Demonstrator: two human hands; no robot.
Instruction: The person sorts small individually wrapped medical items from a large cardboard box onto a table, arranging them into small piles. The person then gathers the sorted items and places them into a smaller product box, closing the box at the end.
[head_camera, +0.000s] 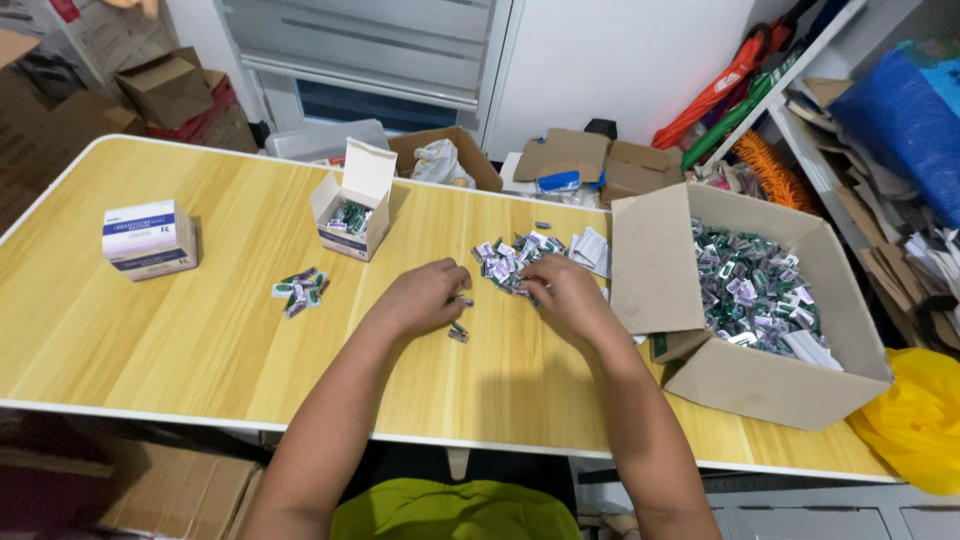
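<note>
Cardboard box (760, 385): small packets (755, 285) | open carton (352, 215): few packets

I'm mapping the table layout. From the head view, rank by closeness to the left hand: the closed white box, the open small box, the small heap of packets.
1. Small heap of packets, just to the left hand's left.
2. Open small box, behind it.
3. Closed white box, far left.
</note>
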